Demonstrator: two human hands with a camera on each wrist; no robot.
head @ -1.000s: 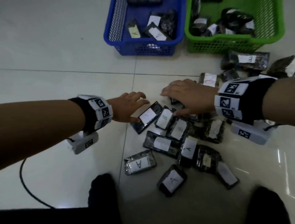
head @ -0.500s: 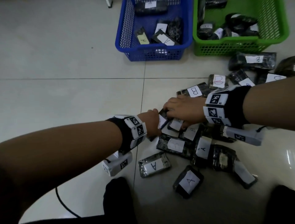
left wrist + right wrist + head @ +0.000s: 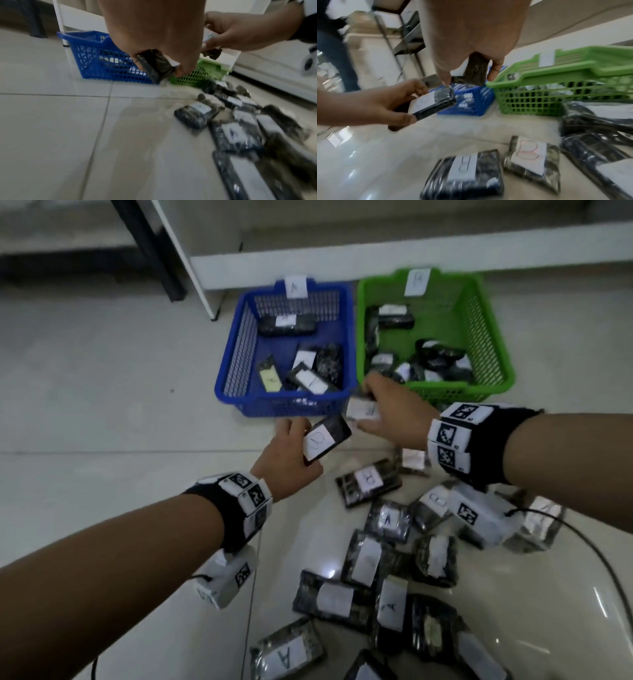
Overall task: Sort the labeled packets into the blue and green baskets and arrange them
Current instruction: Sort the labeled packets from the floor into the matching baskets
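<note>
My left hand (image 3: 301, 448) is raised over the floor in front of the blue basket (image 3: 236, 361) and grips a dark packet with a white "B" label (image 3: 323, 440). The left wrist view shows that packet (image 3: 155, 65) pinched between thumb and fingers. My right hand (image 3: 368, 405) holds another dark packet (image 3: 359, 410), its label unreadable, at the near left corner of the green basket (image 3: 488, 337). In the right wrist view this packet (image 3: 476, 70) hangs from the fingers. Both baskets contain several packets and carry a paper tag on the back wall.
A heap of several labelled packets (image 3: 390, 556) covers the tiled floor below and right of my hands, marked A or B where readable. A white furniture leg (image 3: 191, 261) and a dark leg (image 3: 150, 251) stand behind the baskets. Cables trail from both wrists.
Both hands have left the pile, each lifting a packet, and have moved forward toward the baskets. The head view has tilted up, showing the whole baskets.
</note>
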